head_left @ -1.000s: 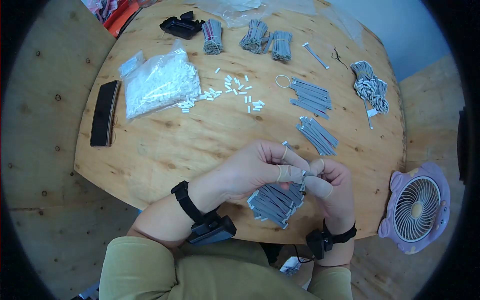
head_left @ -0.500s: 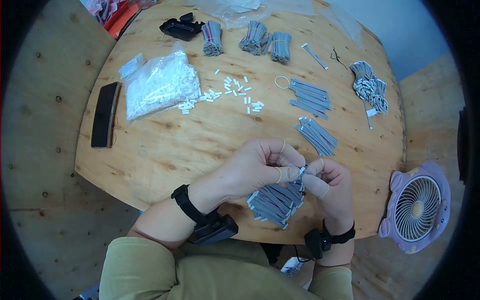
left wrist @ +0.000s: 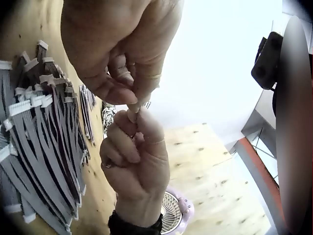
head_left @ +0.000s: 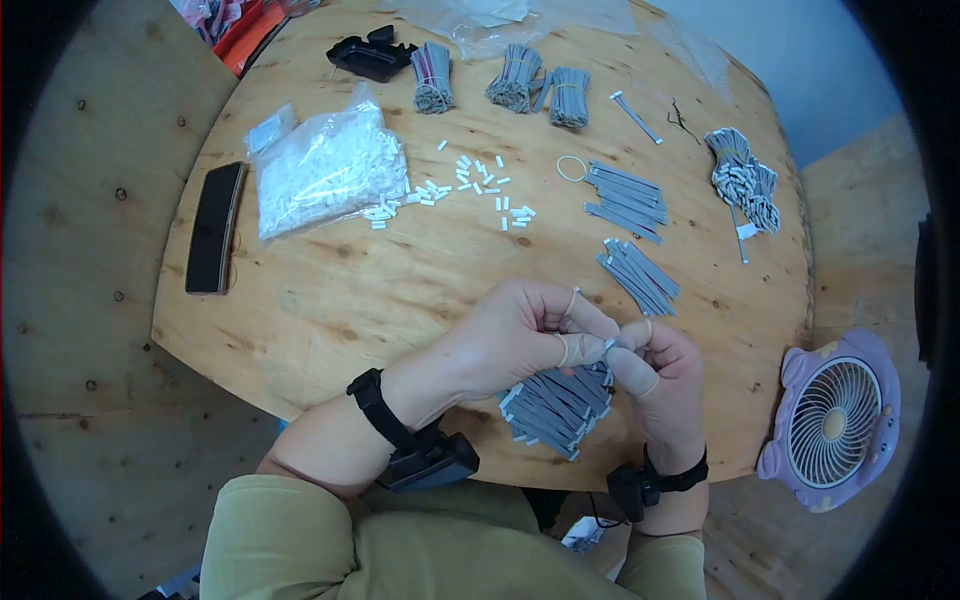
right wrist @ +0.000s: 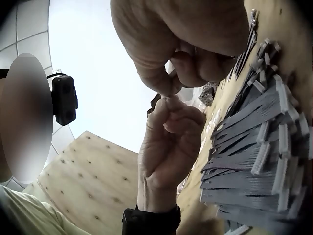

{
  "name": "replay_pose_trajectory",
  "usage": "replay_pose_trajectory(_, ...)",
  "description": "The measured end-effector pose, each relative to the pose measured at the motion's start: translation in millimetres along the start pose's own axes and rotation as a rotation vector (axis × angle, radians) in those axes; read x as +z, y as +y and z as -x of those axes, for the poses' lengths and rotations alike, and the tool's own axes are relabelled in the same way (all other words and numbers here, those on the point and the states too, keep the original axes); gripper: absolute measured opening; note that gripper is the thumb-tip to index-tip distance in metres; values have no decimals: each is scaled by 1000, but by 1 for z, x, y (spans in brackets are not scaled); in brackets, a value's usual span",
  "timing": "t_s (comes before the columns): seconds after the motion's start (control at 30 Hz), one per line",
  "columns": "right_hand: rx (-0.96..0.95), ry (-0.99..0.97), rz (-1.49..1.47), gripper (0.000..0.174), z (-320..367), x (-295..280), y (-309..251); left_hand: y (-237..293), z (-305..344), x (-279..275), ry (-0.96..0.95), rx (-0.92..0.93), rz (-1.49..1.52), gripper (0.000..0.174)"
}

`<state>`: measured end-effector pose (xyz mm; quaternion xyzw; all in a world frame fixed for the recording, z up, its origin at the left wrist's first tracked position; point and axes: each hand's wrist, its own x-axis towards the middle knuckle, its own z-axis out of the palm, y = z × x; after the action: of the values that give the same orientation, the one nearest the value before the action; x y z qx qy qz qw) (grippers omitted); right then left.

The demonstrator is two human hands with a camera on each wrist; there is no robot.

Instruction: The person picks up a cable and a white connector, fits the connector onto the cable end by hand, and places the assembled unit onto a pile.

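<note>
In the head view, my left hand [head_left: 535, 325] and right hand [head_left: 668, 370] meet fingertip to fingertip. Bands or finger covers show on the thumbs and index fingers. Between the tips sits a small white connector [head_left: 609, 344]; my left thumb and index finger grip the grey ribbon cable it belongs to, mostly hidden by the hand. My right thumb and index finger pinch at the connector. Just below the hands lies a heap of grey ribbon cables [head_left: 556, 408] with white end connectors. In the right wrist view, the same cable heap [right wrist: 244, 152] spreads to the right of both hands.
Beyond the hands lie two loose cable groups [head_left: 640, 278] [head_left: 627, 200], tied cable bundles [head_left: 569, 98] and a coiled bundle [head_left: 742, 180]. Left of these are loose white pieces [head_left: 430, 192], a clear bag [head_left: 330, 175] of them and a phone [head_left: 215, 230]. A purple fan [head_left: 833, 425] stands right.
Both hands stay together over the heap, with only small fingertip shifts at the white connector. The grey cable end above the left fingers now shows less. The head view has shifted slightly.
</note>
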<state>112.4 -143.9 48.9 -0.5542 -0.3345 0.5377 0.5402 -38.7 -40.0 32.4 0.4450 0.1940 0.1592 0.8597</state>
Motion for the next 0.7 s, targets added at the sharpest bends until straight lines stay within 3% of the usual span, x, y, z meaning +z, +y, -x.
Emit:
replay_pose_trajectory(0.33, -3, -6, -18, 7, -1, 0, 2, 0, 1, -1, 0, 40, -3, 15)
replay_pose_trajectory(0.43, 81, -24, -17, 9, -1, -3, -5, 0, 1, 0, 21, 22, 71, 15)
replay_pose_trajectory(0.7, 29, -13, -102, 7, -5, -1, -1, -1, 0, -2, 56, -18, 107, 15)
